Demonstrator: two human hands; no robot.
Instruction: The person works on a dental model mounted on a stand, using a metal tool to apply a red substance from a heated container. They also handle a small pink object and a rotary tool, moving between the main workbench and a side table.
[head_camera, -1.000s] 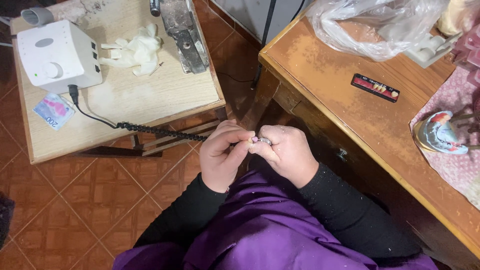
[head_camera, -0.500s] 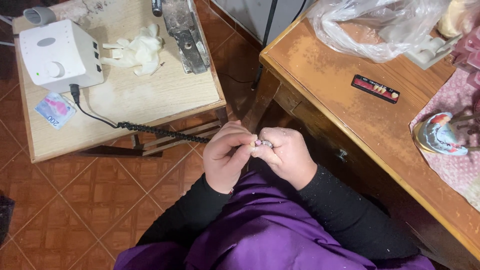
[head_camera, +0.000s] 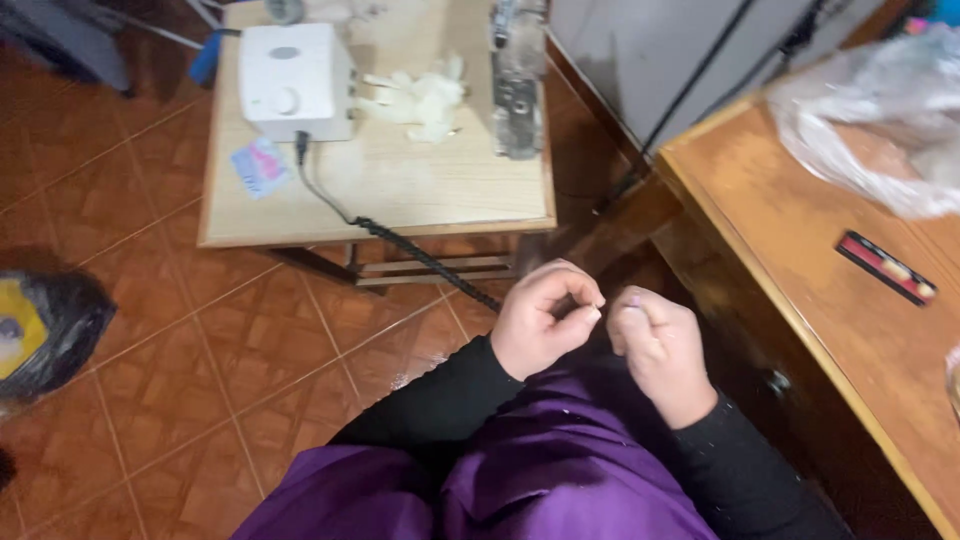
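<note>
Here, going left to right, a white box-shaped device (head_camera: 296, 80) sits on the low wooden table (head_camera: 420, 190), and its coiled black cord (head_camera: 425, 262) runs down to the left hand (head_camera: 540, 320), whose fingers are curled shut with thumb pressed to fingertips; whatever they pinch is too small to make out. Just beside it, barely apart, the right hand (head_camera: 655, 350) is closed too, a tiny purplish bit (head_camera: 634, 299) showing at its fingertips. Further right stands a wooden desk (head_camera: 800, 270) bearing a clear plastic bag (head_camera: 880, 130).
</note>
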